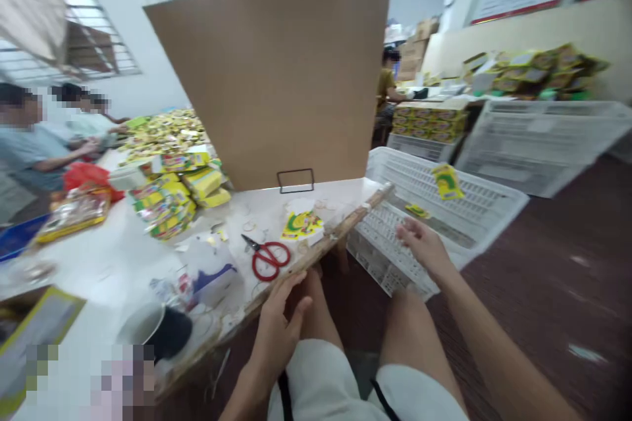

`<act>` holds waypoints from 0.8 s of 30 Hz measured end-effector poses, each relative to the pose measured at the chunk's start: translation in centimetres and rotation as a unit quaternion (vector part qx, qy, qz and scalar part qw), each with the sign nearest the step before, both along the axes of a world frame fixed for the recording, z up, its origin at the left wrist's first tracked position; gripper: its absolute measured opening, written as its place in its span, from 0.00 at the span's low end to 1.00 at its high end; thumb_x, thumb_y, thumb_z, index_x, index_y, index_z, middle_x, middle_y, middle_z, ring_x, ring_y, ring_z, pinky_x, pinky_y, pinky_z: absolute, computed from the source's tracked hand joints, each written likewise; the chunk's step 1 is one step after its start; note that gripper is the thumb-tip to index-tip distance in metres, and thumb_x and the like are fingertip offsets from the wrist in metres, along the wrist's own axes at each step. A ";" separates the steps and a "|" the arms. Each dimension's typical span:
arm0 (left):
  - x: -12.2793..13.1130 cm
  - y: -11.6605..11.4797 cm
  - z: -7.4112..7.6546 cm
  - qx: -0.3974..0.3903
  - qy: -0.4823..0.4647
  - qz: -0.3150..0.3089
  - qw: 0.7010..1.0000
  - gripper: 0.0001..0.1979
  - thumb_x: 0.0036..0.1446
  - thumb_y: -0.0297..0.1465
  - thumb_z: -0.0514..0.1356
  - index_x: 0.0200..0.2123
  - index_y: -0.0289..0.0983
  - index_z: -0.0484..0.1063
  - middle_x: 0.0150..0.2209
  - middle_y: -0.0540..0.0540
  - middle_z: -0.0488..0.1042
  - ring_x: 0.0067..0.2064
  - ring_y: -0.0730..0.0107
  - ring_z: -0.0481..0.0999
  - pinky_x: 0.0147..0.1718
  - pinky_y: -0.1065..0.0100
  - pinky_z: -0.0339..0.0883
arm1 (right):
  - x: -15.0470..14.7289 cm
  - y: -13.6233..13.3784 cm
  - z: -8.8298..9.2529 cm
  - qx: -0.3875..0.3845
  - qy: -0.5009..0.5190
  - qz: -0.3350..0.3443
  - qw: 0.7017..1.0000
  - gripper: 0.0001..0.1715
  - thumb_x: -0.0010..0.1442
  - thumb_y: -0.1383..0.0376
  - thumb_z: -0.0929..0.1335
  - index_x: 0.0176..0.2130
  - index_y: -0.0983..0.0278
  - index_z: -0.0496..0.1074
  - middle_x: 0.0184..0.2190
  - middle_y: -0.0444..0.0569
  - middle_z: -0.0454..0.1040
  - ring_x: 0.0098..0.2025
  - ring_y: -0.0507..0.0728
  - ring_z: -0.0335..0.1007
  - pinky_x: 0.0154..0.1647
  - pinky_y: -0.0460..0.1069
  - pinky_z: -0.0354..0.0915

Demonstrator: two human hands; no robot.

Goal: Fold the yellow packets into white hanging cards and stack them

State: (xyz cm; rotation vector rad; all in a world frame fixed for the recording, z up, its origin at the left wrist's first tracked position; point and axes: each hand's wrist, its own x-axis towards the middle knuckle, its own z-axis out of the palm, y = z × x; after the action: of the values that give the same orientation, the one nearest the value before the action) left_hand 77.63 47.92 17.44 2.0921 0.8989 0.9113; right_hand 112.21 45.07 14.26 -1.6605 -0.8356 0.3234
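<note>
My left hand (284,316) is at the table's front edge, thumb apart from the fingers, with nothing in it. Close by on the table lie red-handled scissors (266,259) and a flat yellow-green printed packet (302,225). Over the near side of a white plastic crate (474,200), my right hand (422,245) has its fingers loosely bent and holds nothing visible. Beyond its fingertips a yellow-green packet (447,182) shows against the crate's far wall; whether it is in the air or leaning, I cannot tell. Another packet (417,210) is inside the crate.
A large cardboard sheet (291,79) stands upright at the table's back, behind a black wire stand (295,181). Bundled yellow packets (170,200), a dark cup (170,332) and a loose heap (168,131) occupy the left. Several people sit farther off. More crates (538,145) stand right.
</note>
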 end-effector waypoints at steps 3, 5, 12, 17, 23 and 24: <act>-3.1 -0.7 1.6 0.092 0.020 0.069 0.993 0.14 0.59 0.27 0.55 0.48 0.39 0.70 0.47 0.42 0.74 0.50 0.62 0.72 0.49 0.62 0.66 | -4.8 0.0 -3.9 -0.048 0.091 0.113 0.988 0.24 0.50 0.50 0.69 0.38 0.66 0.73 0.27 0.52 0.76 0.26 0.57 0.73 0.26 0.50 0.68; -5.5 -1.4 3.1 0.175 0.020 0.126 0.976 0.12 0.58 0.26 0.56 0.46 0.39 0.70 0.44 0.44 0.74 0.47 0.64 0.73 0.47 0.64 0.66 | -7.5 -0.5 -5.8 -0.066 0.156 0.151 0.974 0.26 0.49 0.49 0.69 0.40 0.65 0.73 0.31 0.52 0.77 0.28 0.56 0.73 0.27 0.48 0.69; -18.8 -1.3 5.8 0.174 0.108 0.505 0.838 0.34 0.52 0.44 0.59 0.58 0.33 0.57 0.51 0.36 0.67 0.48 0.54 0.71 0.45 0.58 0.67 | -9.8 -2.4 -6.6 -0.079 0.262 0.154 0.949 0.31 0.39 0.47 0.74 0.38 0.65 0.74 0.32 0.53 0.78 0.27 0.55 0.72 0.26 0.47 0.67; -25.8 -0.6 1.5 -0.083 0.331 0.482 0.807 0.47 0.48 0.50 0.55 0.61 0.22 0.48 0.59 0.24 0.58 0.59 0.41 0.60 0.54 0.51 0.56 | -10.8 -3.7 -6.1 -0.100 0.278 0.141 0.945 0.31 0.34 0.48 0.75 0.34 0.64 0.75 0.30 0.51 0.77 0.27 0.54 0.71 0.25 0.46 0.66; -25.3 0.0 0.0 -0.173 0.315 0.457 0.813 0.48 0.42 0.51 0.59 0.58 0.24 0.52 0.49 0.21 0.70 0.50 0.35 0.71 0.44 0.50 0.63 | -12.1 -4.6 -4.8 -0.116 0.298 0.159 0.934 0.31 0.32 0.49 0.75 0.34 0.63 0.74 0.29 0.50 0.77 0.26 0.53 0.70 0.25 0.46 0.66; -25.1 0.1 0.1 -0.180 0.306 0.464 0.812 0.47 0.41 0.50 0.60 0.57 0.24 0.53 0.46 0.21 0.71 0.48 0.33 0.72 0.42 0.50 0.63 | -12.1 -4.7 -4.7 -0.114 0.301 0.157 0.934 0.31 0.32 0.50 0.75 0.34 0.64 0.74 0.28 0.50 0.77 0.26 0.53 0.70 0.25 0.46 0.66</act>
State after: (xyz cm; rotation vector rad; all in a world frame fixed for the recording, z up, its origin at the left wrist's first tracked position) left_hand 52.56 48.05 17.53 1.5441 2.3507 0.3813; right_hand 100.07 40.39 9.52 -1.4995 -0.6006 1.1265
